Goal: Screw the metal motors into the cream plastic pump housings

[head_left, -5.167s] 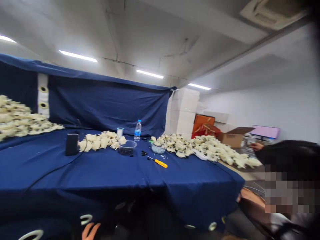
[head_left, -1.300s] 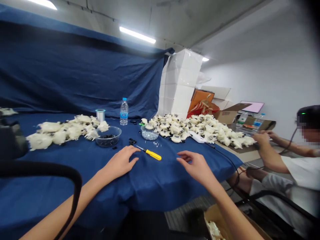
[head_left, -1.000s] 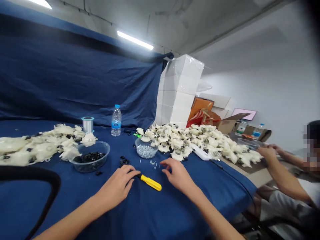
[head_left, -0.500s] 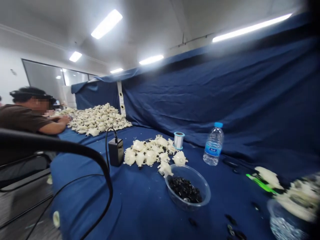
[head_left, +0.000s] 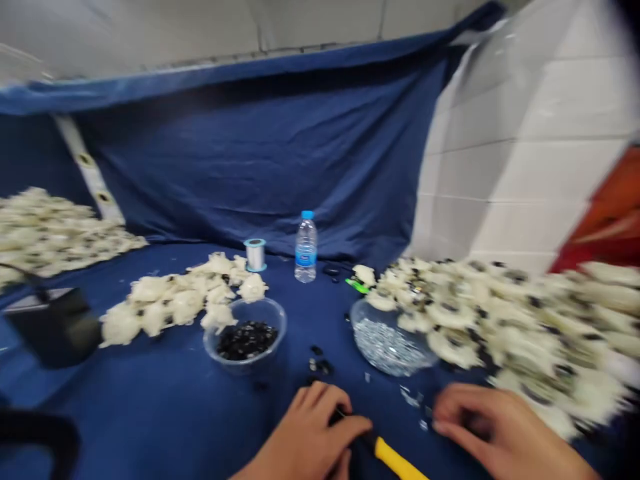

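Observation:
My left hand is closed around the dark end of a yellow-handled tool at the bottom middle; its working end is hidden by my fingers. My right hand hovers low over the cloth on the right, its thumb and forefinger pinched; blur hides what they hold, if anything. Close by its fingertips lie small clear pieces. Beyond it, a clear bowl holds many shiny silvery pieces. Another clear bowl, full of small black parts, stands ahead of my left hand.
Cream plastic parts with black bits form a large heap on the right and a smaller pile left. A water bottle, a thread spool and a green item are behind. A black box stands far left.
My view has swung to the right. Both my hands, the yellow-handled tool and the right-hand heap have come into sight; the co-worker on the left has left the picture.

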Demonstrator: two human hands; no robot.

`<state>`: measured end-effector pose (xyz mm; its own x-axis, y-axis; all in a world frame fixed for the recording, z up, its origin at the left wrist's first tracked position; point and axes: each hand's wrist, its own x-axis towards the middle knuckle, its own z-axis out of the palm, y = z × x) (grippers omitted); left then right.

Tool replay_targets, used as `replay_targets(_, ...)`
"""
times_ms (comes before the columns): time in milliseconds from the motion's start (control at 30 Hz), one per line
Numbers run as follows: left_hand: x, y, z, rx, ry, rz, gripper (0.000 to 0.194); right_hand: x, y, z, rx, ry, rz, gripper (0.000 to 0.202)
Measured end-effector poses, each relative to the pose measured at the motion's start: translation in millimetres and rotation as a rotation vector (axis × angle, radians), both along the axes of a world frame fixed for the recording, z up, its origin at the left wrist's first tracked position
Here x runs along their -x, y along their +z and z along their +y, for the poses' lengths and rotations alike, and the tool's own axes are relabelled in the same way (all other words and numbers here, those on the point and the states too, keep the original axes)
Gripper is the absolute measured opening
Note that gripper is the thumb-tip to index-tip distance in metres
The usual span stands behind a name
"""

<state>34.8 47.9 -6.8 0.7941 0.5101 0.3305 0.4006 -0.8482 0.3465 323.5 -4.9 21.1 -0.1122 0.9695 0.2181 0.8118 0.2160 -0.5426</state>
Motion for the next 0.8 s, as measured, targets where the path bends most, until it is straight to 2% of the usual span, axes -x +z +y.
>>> replay_targets(100,14.9,7.2,-3.6,0.076,-0.066,-0.078,0.057,1.4,15.1,-9.0,0.073,-0.066,0.048,0.014)
replay_targets(300,23.7,11.5,0.2,0.190,-0.049,-0.205,0.044,8.4,15.5,-4.7,0.062,-0.070,0.180,0.007)
replay_targets(367,22.5,13.1,3.7,0.207,-0.042,-0.211,0.039,8.6,15.6,-3.5,0.026,-0.043,0.194,0.005)
replay_targets(567,21.8,19.6,7.1,0.190,-0.087,-0.205,0.019,20.3,12.5,-3.2,-0.165,0.047,0.149,0.017)
replay_targets(800,20.9,19.9,10.8,0.139,-0.058,-0.346,0.023,16.6,7.1,-1.5,-0.289,0.032,0.144,0.019)
